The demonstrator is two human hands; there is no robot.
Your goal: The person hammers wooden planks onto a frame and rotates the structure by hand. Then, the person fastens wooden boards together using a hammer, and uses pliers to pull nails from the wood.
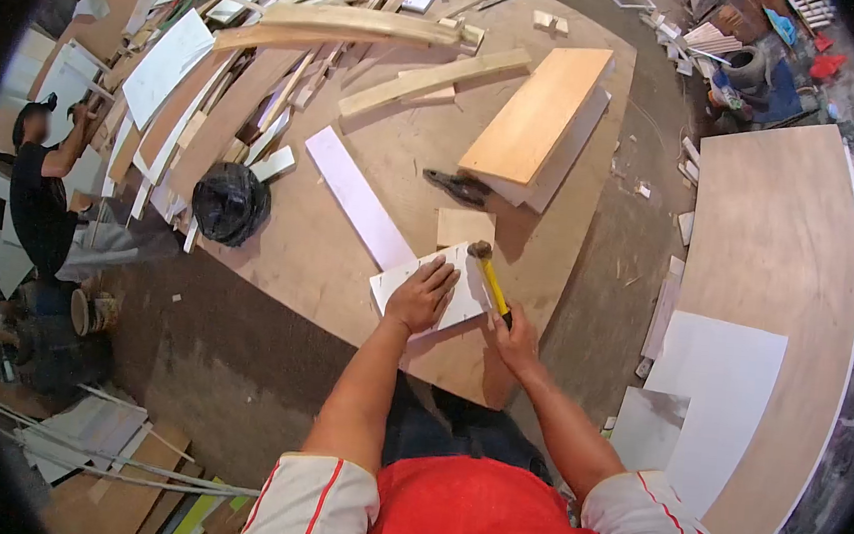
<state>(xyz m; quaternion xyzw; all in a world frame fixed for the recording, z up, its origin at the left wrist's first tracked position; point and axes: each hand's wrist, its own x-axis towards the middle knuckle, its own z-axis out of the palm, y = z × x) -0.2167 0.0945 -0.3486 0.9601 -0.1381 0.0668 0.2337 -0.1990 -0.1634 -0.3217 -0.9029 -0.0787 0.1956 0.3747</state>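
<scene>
My left hand (423, 295) lies flat with its fingers spread on a white board (460, 288). Wrapped round the black grip of a hammer with a yellow handle (494, 284) is my right hand (515, 339). The hammer's head is over the right part of the white board, near its upper edge. Small dark marks show along the board. A long pale lilac strip (357, 196) runs up and left from beneath it. Just above the board lies a small square of light wood (458, 227).
The wooden worktable (559, 247) carries an orange-brown panel (539, 115), a black tool (457, 184), a black plastic bundle (230, 203) and piled planks (336, 21). At the left stands another person (40, 186). Large sheets (771, 224) lie to the right.
</scene>
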